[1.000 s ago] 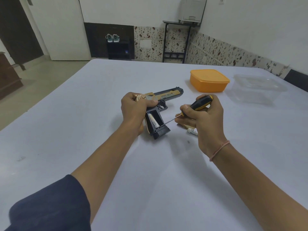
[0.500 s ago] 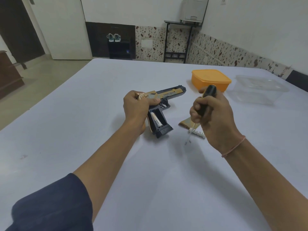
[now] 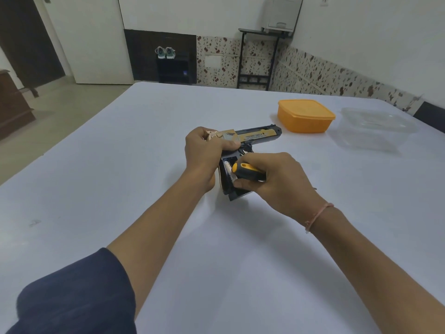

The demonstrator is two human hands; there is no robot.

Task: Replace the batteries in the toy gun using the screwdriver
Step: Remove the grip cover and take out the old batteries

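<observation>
White table point(image 3: 120, 165) fills the view, and the toy gun point(image 3: 257, 135) at its middle serves as the mark for everything else. At the gun's rear, the left hand point(image 3: 204, 148) has its fingers curled tight over the slide, pinning it flat with the barrel pointing right and away. The grip point(image 3: 237, 195) runs back toward the person with its bay uncovered, and a battery point(image 3: 227, 168) lies inside, its long axis along the grip. Just right of the bay, the right hand point(image 3: 277, 179) wraps the screwdriver point(image 3: 248, 170) by its handle, butt end leftward over the battery, shaft hidden, thumb against the grip's side. This hand is nearer the battery and probably lifts it out. Well right of the gun sit an orange box point(image 3: 305, 116) and a clear tub point(image 3: 375, 131).
</observation>
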